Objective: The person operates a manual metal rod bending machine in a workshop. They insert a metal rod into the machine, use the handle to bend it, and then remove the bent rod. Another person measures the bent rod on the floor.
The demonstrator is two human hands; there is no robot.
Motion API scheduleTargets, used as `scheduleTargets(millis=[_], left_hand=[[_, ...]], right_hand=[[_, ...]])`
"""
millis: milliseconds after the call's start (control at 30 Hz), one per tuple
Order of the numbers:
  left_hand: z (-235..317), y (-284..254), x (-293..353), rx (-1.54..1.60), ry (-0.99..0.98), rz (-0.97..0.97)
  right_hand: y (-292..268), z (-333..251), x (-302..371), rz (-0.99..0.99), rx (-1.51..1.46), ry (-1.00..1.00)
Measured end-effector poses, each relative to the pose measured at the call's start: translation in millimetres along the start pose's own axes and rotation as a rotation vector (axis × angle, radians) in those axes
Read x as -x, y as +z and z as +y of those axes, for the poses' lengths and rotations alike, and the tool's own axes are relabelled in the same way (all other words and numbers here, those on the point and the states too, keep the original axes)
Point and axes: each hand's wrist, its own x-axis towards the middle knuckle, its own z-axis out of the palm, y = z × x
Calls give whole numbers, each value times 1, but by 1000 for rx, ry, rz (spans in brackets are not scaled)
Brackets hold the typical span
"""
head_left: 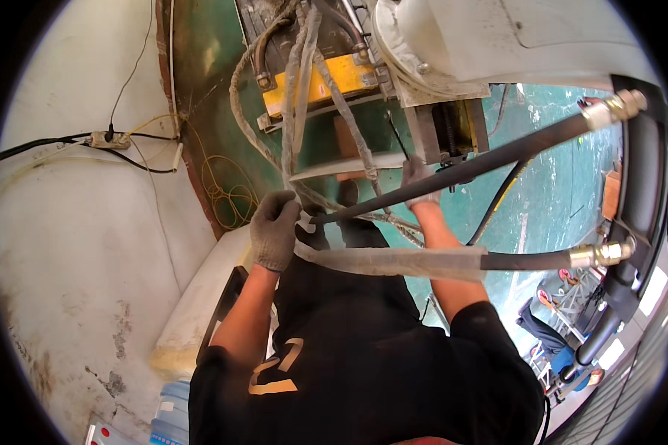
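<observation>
My left hand (274, 230), in a grey knit glove, is closed in a pinch on whitish clear plastic (305, 222) beside the near end of a black hydraulic hose (460, 174). Below it runs a second hose (527, 261), its left part covered by a clear plastic sleeve (401, 261). Both hoses end at the right in brass-coloured metal fittings. My right hand (421, 178), also gloved, is partly hidden behind the upper hose. Its fingers are wrapped round a thin dark rod (398, 136) that points up and away; its tip is hard to make out.
Ahead stands a machine with a yellow block (323, 83) and several dusty wrapped hoses (345, 111). A thick black post (638, 178) rises on the right. At the left wall are a power socket (111, 139) and coiled yellow wire (230, 193). A blue water bottle (172, 411) stands lower left.
</observation>
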Motion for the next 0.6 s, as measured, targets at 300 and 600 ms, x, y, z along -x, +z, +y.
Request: scheduleTargets(millis=[300,600], left_hand=[[-24,10,-6,67,-67,4],[-13,12,-21,48,-57,-22]], right_hand=[[-4,-18,-55,-39,149,96],[6,-20,-56,-12,125,93]])
